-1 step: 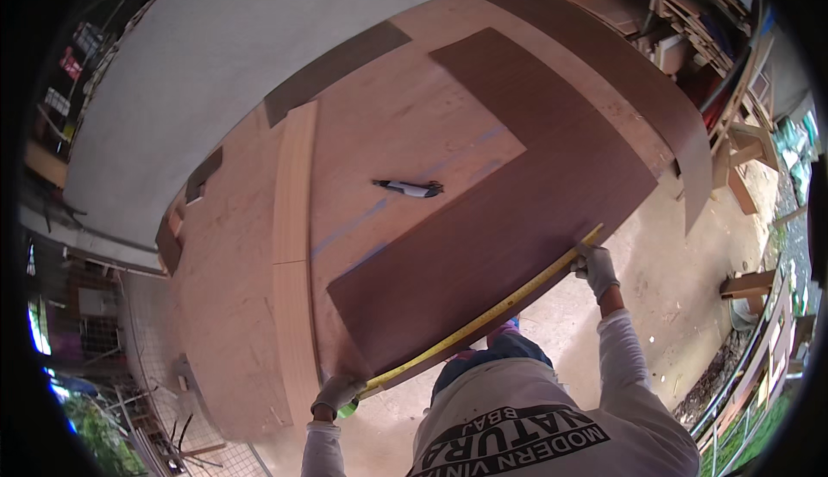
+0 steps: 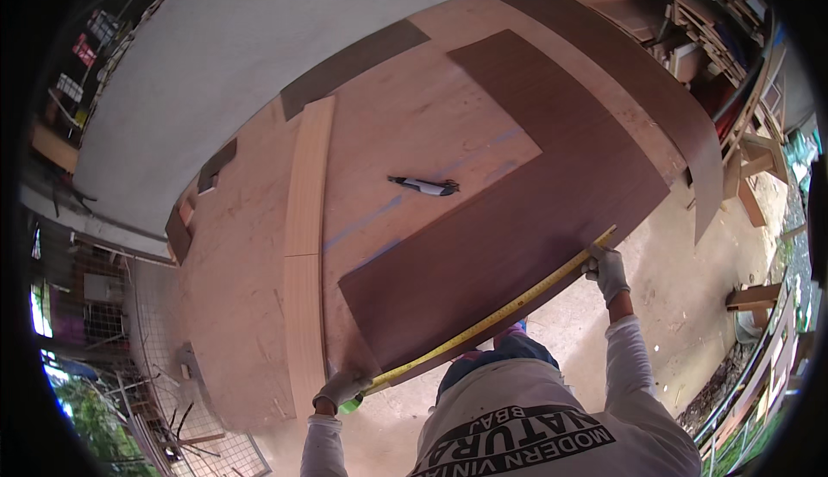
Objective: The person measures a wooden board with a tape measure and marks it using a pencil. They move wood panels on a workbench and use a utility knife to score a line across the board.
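A yellow tape measure (image 2: 492, 320) is drawn out along the near edge of a dark brown L-shaped sheet (image 2: 483, 244). My left hand (image 2: 345, 385), in a light glove, is closed around its green case at the sheet's near-left corner; the hand hides most of the case. Toward the blade's other end, my right hand (image 2: 608, 272), gloved too, has its fingers closed at the blade by the sheet's edge. The blade's tip sticks out a little past the right fingers. A grey and black utility knife (image 2: 424, 186) lies beyond the sheet, on the worktable (image 2: 233, 322).
A long pale wooden strip (image 2: 304, 244) crosses the table left of the sheet. Dark offcuts (image 2: 354, 59) lie along the far edge, and another brown strip (image 2: 604, 54) hangs over the right end. Stacked boards (image 2: 707, 33) stand at the far right; a grey wall (image 2: 198, 72) rises behind.
The whole scene sits slightly farther right in the picture, as the view has turned a little. Both hands keep their places on the tape measure.
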`<state>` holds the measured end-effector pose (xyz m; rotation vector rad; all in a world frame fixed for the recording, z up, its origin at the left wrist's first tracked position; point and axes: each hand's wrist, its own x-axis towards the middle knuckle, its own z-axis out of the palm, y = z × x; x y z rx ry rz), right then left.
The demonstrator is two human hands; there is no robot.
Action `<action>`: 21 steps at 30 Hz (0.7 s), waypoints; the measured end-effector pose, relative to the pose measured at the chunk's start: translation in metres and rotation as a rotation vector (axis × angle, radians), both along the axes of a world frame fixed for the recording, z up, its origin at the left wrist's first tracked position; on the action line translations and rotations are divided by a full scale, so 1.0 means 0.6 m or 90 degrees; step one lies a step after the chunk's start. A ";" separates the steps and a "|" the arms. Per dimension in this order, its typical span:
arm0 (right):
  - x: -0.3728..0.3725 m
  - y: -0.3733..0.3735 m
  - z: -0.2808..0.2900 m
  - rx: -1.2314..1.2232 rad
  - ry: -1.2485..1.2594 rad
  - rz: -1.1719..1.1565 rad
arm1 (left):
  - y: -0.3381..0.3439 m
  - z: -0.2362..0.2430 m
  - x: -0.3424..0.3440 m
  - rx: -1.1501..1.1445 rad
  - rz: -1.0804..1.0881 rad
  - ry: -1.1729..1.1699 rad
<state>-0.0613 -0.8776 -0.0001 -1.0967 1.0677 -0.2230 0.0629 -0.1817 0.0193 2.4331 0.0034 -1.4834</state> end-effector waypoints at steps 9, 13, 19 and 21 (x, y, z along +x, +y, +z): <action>0.189 0.054 0.156 -0.168 -0.161 0.051 | 0.070 0.095 -0.085 -0.351 0.148 0.370; 0.252 0.226 0.151 -0.161 -0.188 0.215 | 0.000 0.107 -0.127 -0.619 0.161 0.435; 0.235 0.572 0.174 0.050 -0.202 0.598 | -0.020 0.114 -0.058 -0.448 0.307 0.055; 0.225 0.640 0.151 -0.009 -0.148 0.720 | 0.045 0.148 -0.012 -0.417 0.374 -0.118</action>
